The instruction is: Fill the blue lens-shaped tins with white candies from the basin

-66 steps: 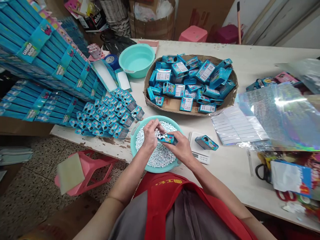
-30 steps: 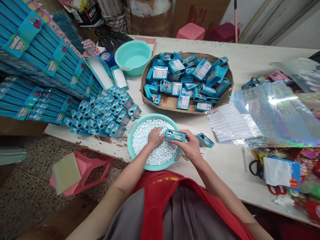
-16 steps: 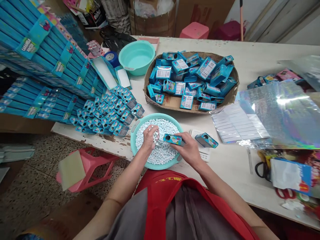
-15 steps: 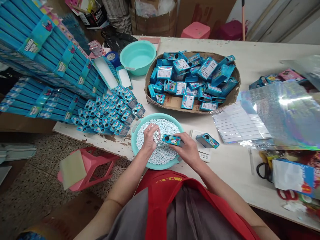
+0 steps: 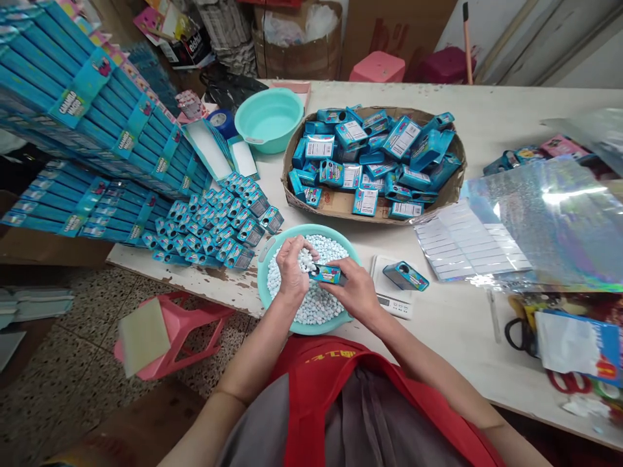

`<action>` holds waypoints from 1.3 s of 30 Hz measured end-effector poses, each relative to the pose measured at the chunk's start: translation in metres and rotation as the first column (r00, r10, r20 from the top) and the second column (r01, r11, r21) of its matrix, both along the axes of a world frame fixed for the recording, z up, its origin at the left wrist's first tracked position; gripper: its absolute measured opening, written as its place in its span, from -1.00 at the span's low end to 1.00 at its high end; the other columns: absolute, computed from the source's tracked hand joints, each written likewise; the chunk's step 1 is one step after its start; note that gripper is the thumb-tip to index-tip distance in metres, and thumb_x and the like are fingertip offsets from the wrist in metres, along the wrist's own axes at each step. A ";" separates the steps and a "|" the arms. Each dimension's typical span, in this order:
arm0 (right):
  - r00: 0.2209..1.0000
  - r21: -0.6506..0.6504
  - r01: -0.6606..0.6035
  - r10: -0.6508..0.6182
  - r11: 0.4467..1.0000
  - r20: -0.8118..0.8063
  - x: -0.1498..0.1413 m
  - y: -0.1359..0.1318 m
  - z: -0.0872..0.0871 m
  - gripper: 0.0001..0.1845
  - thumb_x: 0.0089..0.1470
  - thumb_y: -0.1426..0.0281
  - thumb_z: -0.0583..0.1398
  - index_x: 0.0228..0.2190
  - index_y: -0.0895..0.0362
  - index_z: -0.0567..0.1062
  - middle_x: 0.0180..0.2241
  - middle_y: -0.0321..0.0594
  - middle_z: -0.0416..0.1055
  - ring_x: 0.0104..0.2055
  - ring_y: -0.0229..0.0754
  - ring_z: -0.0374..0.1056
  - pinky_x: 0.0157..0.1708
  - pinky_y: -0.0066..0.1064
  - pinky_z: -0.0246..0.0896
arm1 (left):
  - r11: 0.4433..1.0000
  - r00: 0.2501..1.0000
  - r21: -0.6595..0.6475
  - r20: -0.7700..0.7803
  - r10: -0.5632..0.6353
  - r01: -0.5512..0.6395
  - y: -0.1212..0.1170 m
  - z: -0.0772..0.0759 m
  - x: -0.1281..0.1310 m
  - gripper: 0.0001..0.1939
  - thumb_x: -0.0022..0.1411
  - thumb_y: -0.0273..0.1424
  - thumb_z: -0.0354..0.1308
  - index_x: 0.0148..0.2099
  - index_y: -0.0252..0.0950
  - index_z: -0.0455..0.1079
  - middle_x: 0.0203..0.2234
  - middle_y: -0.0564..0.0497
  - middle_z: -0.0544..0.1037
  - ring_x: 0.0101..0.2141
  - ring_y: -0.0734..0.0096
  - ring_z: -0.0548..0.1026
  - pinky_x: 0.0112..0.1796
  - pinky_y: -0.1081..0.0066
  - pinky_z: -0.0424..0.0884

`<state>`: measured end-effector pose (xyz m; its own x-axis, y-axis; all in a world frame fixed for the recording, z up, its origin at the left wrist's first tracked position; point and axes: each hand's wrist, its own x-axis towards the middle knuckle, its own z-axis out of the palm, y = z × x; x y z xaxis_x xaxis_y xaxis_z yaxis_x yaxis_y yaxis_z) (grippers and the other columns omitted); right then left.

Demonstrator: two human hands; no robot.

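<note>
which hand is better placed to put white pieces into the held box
Likely the left hand: it holds white pieces by the opening of the box, which the right hand grips.

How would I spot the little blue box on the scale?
On the white table, find the turquoise basin of small white pieces. Just to its right is a white scale; the box sits there, jutting past the scale's right edge. Unlike the other blue boxes, it is neither bunched together nor held.
</note>
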<state>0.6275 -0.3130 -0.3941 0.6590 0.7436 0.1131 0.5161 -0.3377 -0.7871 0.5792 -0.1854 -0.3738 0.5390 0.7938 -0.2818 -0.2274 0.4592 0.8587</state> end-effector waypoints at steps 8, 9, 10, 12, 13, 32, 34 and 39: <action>1.000 0.026 0.015 -0.014 1.000 -0.024 0.003 0.002 0.000 -0.68 -0.09 0.32 0.33 -0.23 0.05 0.47 -0.27 -0.17 0.47 -0.18 -0.01 0.39 -0.24 -0.23 0.27 | 1.000 0.999 0.021 -0.039 -0.007 0.008 -0.002 0.000 0.006 -0.72 0.05 -0.26 0.22 -0.49 -0.29 0.22 -0.64 0.14 0.33 -0.63 0.57 0.34 -0.54 0.51 0.29; 1.000 0.027 0.011 -0.010 1.000 -0.023 0.003 0.002 0.001 -0.68 -0.09 0.33 0.34 -0.23 0.05 0.47 -0.27 -0.16 0.47 -0.17 0.00 0.39 -0.23 -0.23 0.26 | 0.999 0.999 0.032 -0.036 0.003 -0.002 -0.003 0.000 0.007 -0.73 0.05 -0.26 0.22 -0.48 -0.29 0.23 -0.64 0.14 0.34 -0.62 0.57 0.35 -0.53 0.51 0.30; 1.000 0.029 0.010 -0.009 1.000 -0.022 0.003 0.002 0.002 -0.67 -0.09 0.34 0.34 -0.22 0.05 0.46 -0.26 -0.16 0.47 -0.16 0.00 0.39 -0.23 -0.23 0.26 | 0.999 0.999 0.048 -0.033 0.009 -0.007 -0.003 0.000 0.007 -0.74 0.06 -0.27 0.22 -0.47 -0.29 0.24 -0.63 0.14 0.34 -0.61 0.57 0.35 -0.52 0.51 0.31; 1.000 0.038 0.018 -0.017 0.999 -0.023 0.003 0.002 0.003 -0.67 -0.10 0.34 0.34 -0.22 0.04 0.46 -0.26 -0.17 0.47 -0.16 0.00 0.39 -0.22 -0.23 0.26 | 0.997 0.999 0.081 -0.033 0.019 -0.016 -0.004 0.000 0.009 -0.75 0.05 -0.29 0.23 -0.47 -0.30 0.24 -0.63 0.14 0.34 -0.60 0.58 0.35 -0.51 0.52 0.31; 0.999 0.043 0.022 -0.021 0.999 -0.024 0.003 0.002 0.003 -0.67 -0.09 0.33 0.34 -0.22 0.04 0.46 -0.26 -0.17 0.47 -0.16 -0.01 0.39 -0.22 -0.23 0.26 | 0.995 0.999 0.095 -0.037 0.027 -0.023 -0.004 0.000 0.009 -0.75 0.05 -0.29 0.23 -0.47 -0.30 0.24 -0.64 0.14 0.33 -0.61 0.59 0.34 -0.50 0.52 0.30; 0.988 0.175 0.056 -0.030 0.983 -0.149 0.001 0.001 0.007 -0.68 -0.09 0.37 0.33 -0.22 0.02 0.48 -0.28 -0.23 0.45 -0.17 -0.06 0.38 -0.19 -0.24 0.28 | 0.997 1.000 0.075 -0.011 0.000 0.001 -0.012 0.018 0.009 -0.63 0.05 -0.10 0.26 -0.43 -0.29 0.28 -0.71 0.20 0.17 -0.71 0.69 0.14 -0.70 0.60 0.03; 0.983 0.210 0.075 -0.037 0.975 -0.180 0.000 0.001 0.002 -0.66 -0.11 0.36 0.35 -0.22 0.03 0.48 -0.26 -0.23 0.45 -0.17 -0.08 0.37 -0.18 -0.26 0.28 | 0.998 1.000 0.062 0.026 -0.007 0.006 -0.009 0.023 0.009 -0.63 0.06 -0.10 0.26 -0.43 -0.30 0.30 -0.72 0.20 0.13 -0.72 0.70 0.12 -0.71 0.61 0.01; 0.940 0.226 0.156 -0.074 0.962 -0.333 -0.002 0.001 -0.024 -0.65 -0.21 0.34 0.41 -0.30 0.08 0.50 -0.33 -0.26 0.44 -0.21 -0.11 0.38 -0.17 -0.28 0.28 | 0.967 0.997 -0.243 0.001 -0.082 0.080 0.018 0.006 0.009 -0.68 0.13 -0.19 0.22 -0.44 -0.31 0.26 -0.71 0.19 0.19 -0.73 0.73 0.13 -0.72 0.66 0.02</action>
